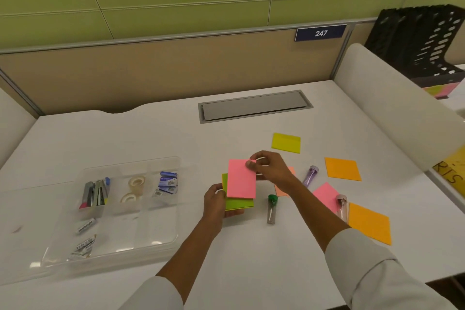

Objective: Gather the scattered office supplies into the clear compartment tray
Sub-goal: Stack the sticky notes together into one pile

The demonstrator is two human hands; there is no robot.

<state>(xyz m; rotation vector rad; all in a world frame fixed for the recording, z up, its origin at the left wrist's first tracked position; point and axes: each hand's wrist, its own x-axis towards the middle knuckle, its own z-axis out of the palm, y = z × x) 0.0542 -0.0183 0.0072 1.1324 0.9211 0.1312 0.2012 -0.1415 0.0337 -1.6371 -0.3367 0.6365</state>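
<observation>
My left hand (216, 202) holds a green sticky-note pad (239, 203) from below. My right hand (270, 168) pinches the top corner of a pink sticky-note pad (241, 178), which lies over the green one. The clear compartment tray (161, 240) sits to the left with staplers (97, 192), two tape rolls (133, 189), staple boxes (167, 182) and small packets inside. Loose on the desk are a yellow pad (286, 143), two orange pads (342, 168) (370, 223), another pink pad (325, 195), a peach pad partly hidden by my right arm, and three lead tubes: green-capped (271, 209), purple (310, 175), pinkish (342, 206).
A grey cable hatch (254, 106) is set into the white desk at the back. A beige partition with a "247" sign (320, 33) runs behind it. A white divider (392, 98) bounds the right side, with a black file rack (425, 43) beyond.
</observation>
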